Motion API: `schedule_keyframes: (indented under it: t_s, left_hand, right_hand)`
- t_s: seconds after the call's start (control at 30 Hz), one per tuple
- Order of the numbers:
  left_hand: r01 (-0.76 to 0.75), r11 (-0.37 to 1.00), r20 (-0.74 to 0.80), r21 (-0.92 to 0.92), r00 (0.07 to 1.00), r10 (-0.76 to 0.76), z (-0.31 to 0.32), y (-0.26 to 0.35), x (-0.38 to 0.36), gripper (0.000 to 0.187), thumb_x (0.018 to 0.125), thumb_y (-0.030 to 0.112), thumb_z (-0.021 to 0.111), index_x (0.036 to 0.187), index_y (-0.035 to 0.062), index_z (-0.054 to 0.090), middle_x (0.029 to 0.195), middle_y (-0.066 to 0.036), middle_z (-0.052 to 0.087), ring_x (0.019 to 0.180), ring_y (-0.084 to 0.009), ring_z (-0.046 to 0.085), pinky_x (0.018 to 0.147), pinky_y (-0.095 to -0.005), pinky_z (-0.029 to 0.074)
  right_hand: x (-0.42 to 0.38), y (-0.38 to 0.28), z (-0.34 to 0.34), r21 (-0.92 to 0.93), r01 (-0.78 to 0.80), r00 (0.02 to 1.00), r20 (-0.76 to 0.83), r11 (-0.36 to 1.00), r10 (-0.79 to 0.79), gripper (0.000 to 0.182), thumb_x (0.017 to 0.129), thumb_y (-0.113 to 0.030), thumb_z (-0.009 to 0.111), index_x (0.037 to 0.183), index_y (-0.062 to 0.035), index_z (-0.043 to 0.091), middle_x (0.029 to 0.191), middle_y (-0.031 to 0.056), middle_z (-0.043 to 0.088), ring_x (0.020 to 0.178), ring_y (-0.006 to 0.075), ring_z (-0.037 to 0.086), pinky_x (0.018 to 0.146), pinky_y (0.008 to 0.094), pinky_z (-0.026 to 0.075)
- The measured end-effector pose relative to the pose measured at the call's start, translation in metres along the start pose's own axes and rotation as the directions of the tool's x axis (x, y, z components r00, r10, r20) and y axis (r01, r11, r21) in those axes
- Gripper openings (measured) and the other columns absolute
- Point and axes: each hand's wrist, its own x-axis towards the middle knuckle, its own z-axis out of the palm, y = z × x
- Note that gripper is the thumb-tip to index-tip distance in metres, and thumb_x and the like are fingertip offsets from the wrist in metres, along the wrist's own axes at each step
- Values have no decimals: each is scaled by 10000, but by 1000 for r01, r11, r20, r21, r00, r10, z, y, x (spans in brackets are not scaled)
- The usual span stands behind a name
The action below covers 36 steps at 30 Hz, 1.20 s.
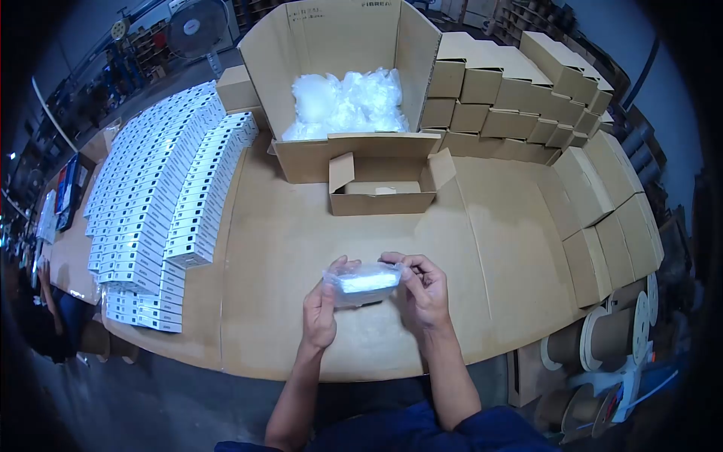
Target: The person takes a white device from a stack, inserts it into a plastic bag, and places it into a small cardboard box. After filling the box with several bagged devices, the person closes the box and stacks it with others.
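Between my two hands, above the near middle of the table, is a clear plastic bag (365, 282) with something whitish inside that I cannot make out. My left hand (321, 309) grips the bag's left end, thumb on top. At the right end, my right hand (425, 294) pinches the plastic between thumb and fingers. A small dark patch shows just under the bag. Farther off, an open small cardboard box (382, 205) stands with its side flaps spread and a pale piece inside. Behind it, a large open carton (339, 38) holds a heap of clear plastic bags (346, 103).
Long rows of stacked small white boxes (151, 184) line the table's left side. Closed brown cardboard boxes (512, 83) are piled at the back right, with more boxes (602, 218) at the right edge. Cable reels (617, 331) stand beyond the table. Another person's arm (49, 294) shows far left.
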Motion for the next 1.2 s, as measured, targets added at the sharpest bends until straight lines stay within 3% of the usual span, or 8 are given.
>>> schedule_keyframes:
  t_s: [0.2,0.33,0.43,0.6,0.83,0.93,1.07,1.2]
  left_hand:
    - [-15,984,-124,-175,992,-7,3,-16,1,603,1143,392,346,1476,-97,462,1357,-159,616,1256,-226,584,1106,-372,440]
    - [1,976,-115,-218,993,-27,8,-19,1,523,1131,335,447,1475,-56,484,1357,-135,601,1251,-217,580,1103,-354,445]
    - [-37,996,-47,-81,998,33,17,0,0,431,1104,238,537,1439,-32,520,1303,-118,621,1219,-202,597,1072,-338,484]
    - [202,927,-6,-316,977,-215,3,-21,-5,332,1085,196,571,1305,-51,602,1207,-120,666,1106,-189,663,975,-344,573]
    - [252,912,-166,-324,934,-317,11,-12,-1,339,1082,260,577,1183,-53,661,1104,-153,726,1012,-237,733,873,-391,642]
    - [261,917,-186,-302,927,-325,8,-8,2,364,1086,283,569,1167,-59,663,1107,-159,723,1018,-238,731,862,-389,645]
    - [270,922,-182,-276,927,-326,9,-12,2,366,1099,301,540,1132,-41,665,1084,-151,721,984,-227,730,845,-376,641]
    - [228,906,-132,-355,948,-291,6,-20,1,351,1119,303,475,1199,-20,587,1107,-155,688,994,-230,715,843,-394,645]
  right_hand:
    - [-4,-7,23,201,-60,995,88,978,43,312,948,-78,754,1186,12,574,1271,216,673,1177,259,647,1053,385,503]
    - [-8,3,14,-166,-153,987,21,974,159,465,884,32,779,1298,32,569,1201,115,675,1123,157,640,971,307,534]
    - [-9,-1,17,-201,-103,994,24,974,110,413,885,59,759,1268,47,604,1181,93,685,1085,146,651,963,288,534]
    - [-9,-3,7,-326,-72,982,140,943,123,219,947,23,700,1159,68,680,1155,134,736,1047,157,671,957,299,537]
    - [-7,2,17,-140,-4,990,-140,990,-15,246,1019,-105,655,1216,40,681,1247,207,712,1131,227,679,1002,358,533]
    - [-3,-3,10,-230,248,968,101,941,-230,229,1001,-87,669,1207,9,703,1317,218,676,1233,267,631,1063,394,498]
    - [-4,-21,6,-507,177,943,332,844,2,254,867,5,756,1117,-33,782,1284,189,698,1216,289,641,1033,374,507]
    - [-2,-17,4,-558,75,965,249,826,81,294,823,21,782,1113,-27,784,1069,166,768,977,264,726,880,362,554]
